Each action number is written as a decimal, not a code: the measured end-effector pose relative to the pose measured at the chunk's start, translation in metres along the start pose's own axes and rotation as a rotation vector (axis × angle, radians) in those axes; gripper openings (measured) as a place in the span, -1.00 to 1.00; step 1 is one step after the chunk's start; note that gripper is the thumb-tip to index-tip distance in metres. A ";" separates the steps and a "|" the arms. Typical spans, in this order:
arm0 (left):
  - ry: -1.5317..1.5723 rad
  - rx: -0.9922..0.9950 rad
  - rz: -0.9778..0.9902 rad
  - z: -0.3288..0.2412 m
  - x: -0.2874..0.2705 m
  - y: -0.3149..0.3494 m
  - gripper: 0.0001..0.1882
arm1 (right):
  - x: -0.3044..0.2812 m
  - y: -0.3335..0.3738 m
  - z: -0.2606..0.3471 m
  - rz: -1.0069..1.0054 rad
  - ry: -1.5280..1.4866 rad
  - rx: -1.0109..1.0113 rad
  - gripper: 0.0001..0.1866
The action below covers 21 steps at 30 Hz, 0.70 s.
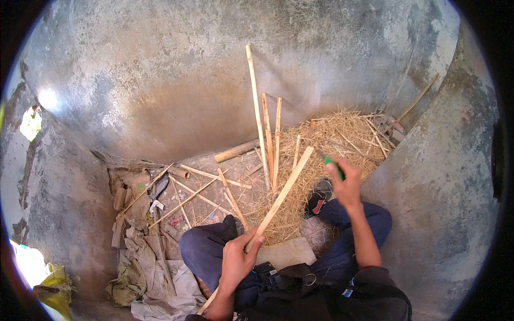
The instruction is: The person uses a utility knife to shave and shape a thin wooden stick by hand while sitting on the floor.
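Left hand (239, 259) grasps the pale wooden strip (284, 195), aimed at 1 o'clock; right hand (348, 184) clenches the green-handled tool (328, 161) just beside the strip's tip, at 4 o'clock; step appears to be trimming, next move likely calling for tool-to-strip contact

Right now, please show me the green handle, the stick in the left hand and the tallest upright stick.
Green handle (328, 160), head view: front end.
Held stick (280, 199), head view: middle of upper part.
Tallest upright stick (257, 115), head view: middle.
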<state>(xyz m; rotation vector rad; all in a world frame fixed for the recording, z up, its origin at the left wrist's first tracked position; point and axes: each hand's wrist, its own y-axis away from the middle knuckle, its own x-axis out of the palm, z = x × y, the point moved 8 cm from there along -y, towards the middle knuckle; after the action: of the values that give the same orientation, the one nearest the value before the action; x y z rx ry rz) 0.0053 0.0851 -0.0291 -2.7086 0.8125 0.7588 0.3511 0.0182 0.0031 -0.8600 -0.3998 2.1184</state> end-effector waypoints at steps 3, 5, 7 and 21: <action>0.056 -0.025 0.010 -0.003 0.005 -0.011 -0.64 | 0.028 0.032 0.045 0.142 -0.023 -0.148 -0.66; 0.102 -0.016 0.006 -0.006 0.009 -0.015 -0.64 | 0.038 0.050 0.063 0.207 -0.044 -0.185 -0.64; 0.138 0.021 -0.011 -0.012 0.010 -0.018 -0.63 | 0.043 0.060 0.075 0.236 -0.059 -0.237 -0.64; 0.378 -0.037 0.004 -0.016 0.022 -0.019 -0.65 | 0.044 0.070 0.112 0.221 -0.048 -0.395 -0.67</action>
<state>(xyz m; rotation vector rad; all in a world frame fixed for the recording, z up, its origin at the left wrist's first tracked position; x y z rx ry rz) 0.0385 0.0849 -0.0261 -2.9288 0.8844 0.2628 0.2145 0.0083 0.0267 -1.1205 -0.8000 2.3044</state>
